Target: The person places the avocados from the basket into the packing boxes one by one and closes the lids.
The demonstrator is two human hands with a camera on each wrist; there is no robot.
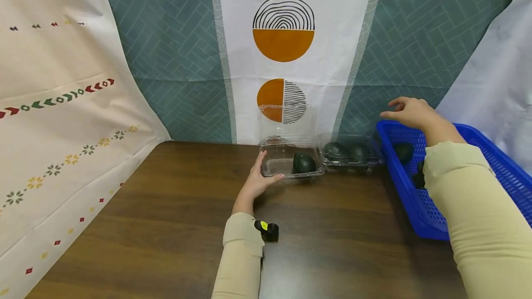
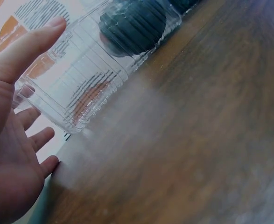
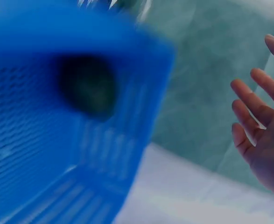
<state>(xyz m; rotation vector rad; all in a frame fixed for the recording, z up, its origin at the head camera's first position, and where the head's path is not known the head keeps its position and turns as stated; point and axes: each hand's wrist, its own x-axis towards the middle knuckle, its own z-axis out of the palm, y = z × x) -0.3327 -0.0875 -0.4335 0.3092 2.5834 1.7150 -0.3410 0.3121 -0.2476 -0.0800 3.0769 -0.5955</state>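
A clear plastic clamshell container (image 1: 276, 166) stands with its lid up and one dark green avocado (image 1: 304, 163) in its right part. My left hand (image 1: 256, 181) rests at its front left corner, thumb along the front and the other fingers by the left side. In the left wrist view the fingers of that hand (image 2: 15, 126) are spread, and the avocado (image 2: 134, 25) shows through the ribbed wall. My right hand (image 1: 411, 113) is raised over the back left rim of a blue basket (image 1: 409, 202), holding nothing. Its fingers (image 3: 256, 105) are spread apart in the right wrist view.
Right of the open container stands another clear container (image 1: 351, 163) with avocados inside. More avocados (image 1: 403, 152) lie in the basket, partly hidden by my right arm. A patterned cloth (image 1: 178, 59) hangs behind the brown wooden table (image 1: 174, 225), with light cloths at both sides.
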